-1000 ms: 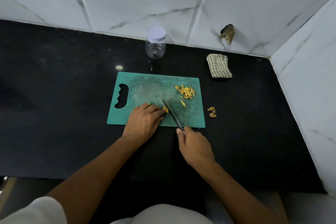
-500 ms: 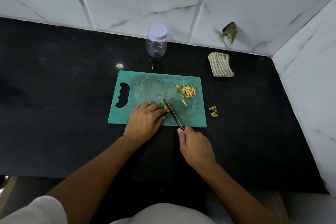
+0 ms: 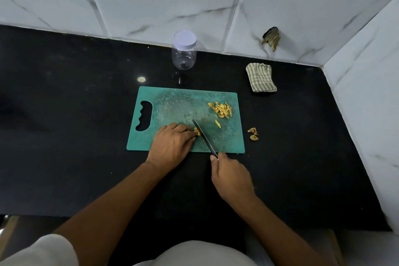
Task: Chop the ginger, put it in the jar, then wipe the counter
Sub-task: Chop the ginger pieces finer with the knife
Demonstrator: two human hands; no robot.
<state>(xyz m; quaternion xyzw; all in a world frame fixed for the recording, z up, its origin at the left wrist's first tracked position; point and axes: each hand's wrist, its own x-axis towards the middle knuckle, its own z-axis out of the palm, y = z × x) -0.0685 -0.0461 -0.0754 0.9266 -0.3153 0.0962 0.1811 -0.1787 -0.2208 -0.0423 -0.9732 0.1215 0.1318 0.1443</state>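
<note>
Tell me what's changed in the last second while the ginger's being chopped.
Nothing visibly moved. The left hand still holds the ginger piece on the board, and the right hand still grips the knife against it. The chopped pile, jar and cloth sit as before.

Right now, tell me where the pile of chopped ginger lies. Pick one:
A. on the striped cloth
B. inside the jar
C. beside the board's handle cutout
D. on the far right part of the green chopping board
D: the pile of chopped ginger lies on the green chopping board near its far right corner, well away from the lidded jar and the striped cloth behind the board.
</note>
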